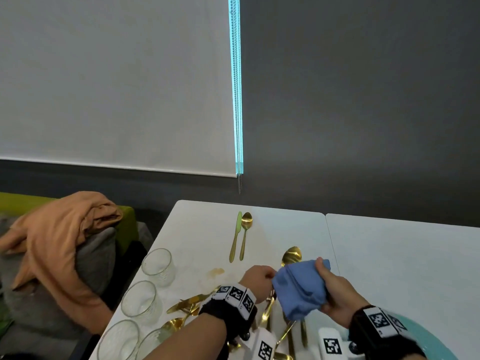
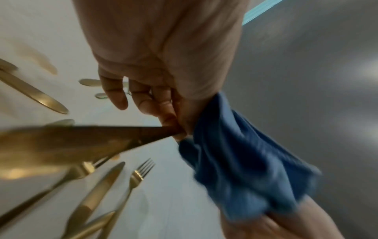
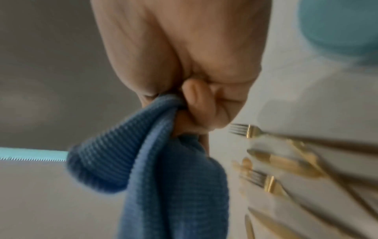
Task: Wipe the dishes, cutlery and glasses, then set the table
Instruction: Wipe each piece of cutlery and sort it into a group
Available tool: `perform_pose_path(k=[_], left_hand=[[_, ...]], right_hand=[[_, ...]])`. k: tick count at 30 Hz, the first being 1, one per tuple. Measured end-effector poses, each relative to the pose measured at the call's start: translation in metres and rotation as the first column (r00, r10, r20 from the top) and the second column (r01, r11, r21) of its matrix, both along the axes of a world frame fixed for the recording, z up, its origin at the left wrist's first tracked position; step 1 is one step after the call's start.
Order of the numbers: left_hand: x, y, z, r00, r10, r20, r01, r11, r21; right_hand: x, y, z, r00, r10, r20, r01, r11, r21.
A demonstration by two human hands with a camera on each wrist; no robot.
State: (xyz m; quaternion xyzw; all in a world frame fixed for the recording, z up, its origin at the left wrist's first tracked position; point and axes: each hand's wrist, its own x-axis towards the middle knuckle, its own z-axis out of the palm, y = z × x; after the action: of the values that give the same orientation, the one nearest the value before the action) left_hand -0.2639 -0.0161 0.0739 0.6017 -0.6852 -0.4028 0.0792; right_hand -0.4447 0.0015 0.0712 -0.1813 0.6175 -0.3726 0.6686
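Over the white table [image 1: 207,229], my left hand [image 1: 267,275] pinches the handle of a gold spoon [image 1: 292,254]. Its bowl sticks out beyond a blue cloth [image 1: 301,289]. My right hand [image 1: 324,287] grips that cloth, bunched round the spoon's shaft. In the left wrist view the left hand's fingers [image 2: 163,105] hold the gold handle [image 2: 102,140] where it enters the cloth [image 2: 245,169]. The right wrist view shows the right hand [image 3: 184,110] clenched on the ribbed cloth [image 3: 153,177]. The part of the spoon inside the cloth is hidden.
A gold knife and spoon [image 1: 240,237] lie side by side further back. Loose gold cutlery [image 1: 187,306] is piled under my left wrist. Several glasses [image 1: 158,266] line the left edge. A light blue plate [image 1: 428,341] sits near right. An orange garment [image 1: 59,235] lies on the seat.
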Motion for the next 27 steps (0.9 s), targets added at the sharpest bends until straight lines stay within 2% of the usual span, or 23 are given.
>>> perform_pose_path(k=[2,4,7,9,14,18,21,24,27], left_hand=[[-0.006,0.004,0.011,0.994,-0.091,0.061,0.088,0.995,0.041],[-0.005,0.007,0.02,0.973,-0.182,0.144,0.182,0.983,0.012],[0.004,0.008,0.025,0.94,-0.255,0.229,0.271,0.962,-0.039],[0.012,0.008,0.028,0.947,-0.245,0.207,0.26,0.964,-0.049],[0.022,0.008,0.038,0.937,-0.298,0.182,0.31,0.95,-0.041],[0.031,0.009,0.039,0.931,-0.334,0.147,0.346,0.936,-0.065],[0.039,0.011,0.036,0.933,-0.338,0.124,0.349,0.933,-0.084],[0.045,0.012,0.036,0.917,-0.37,0.15,0.383,0.921,-0.071],[0.052,0.014,0.036,0.932,-0.34,0.129,0.35,0.935,-0.064]], right_hand=[[0.016,0.001,0.002,0.997,-0.042,0.062,0.043,0.999,-0.018],[0.03,0.002,0.003,0.998,0.002,0.062,0.002,0.998,-0.063],[0.04,0.001,0.002,0.993,0.043,-0.107,-0.053,0.994,-0.092],[0.042,-0.002,0.002,0.972,0.016,-0.235,-0.039,0.995,-0.093],[0.043,-0.01,0.009,0.88,0.057,-0.471,-0.094,0.994,-0.055],[0.039,-0.003,0.031,0.822,0.16,-0.547,-0.235,0.97,-0.069],[0.035,0.006,0.042,0.723,0.255,-0.642,-0.379,0.924,-0.059],[0.039,0.008,0.045,0.65,0.301,-0.698,-0.437,0.899,-0.021],[0.038,0.007,0.047,0.596,0.306,-0.742,-0.449,0.893,0.007]])
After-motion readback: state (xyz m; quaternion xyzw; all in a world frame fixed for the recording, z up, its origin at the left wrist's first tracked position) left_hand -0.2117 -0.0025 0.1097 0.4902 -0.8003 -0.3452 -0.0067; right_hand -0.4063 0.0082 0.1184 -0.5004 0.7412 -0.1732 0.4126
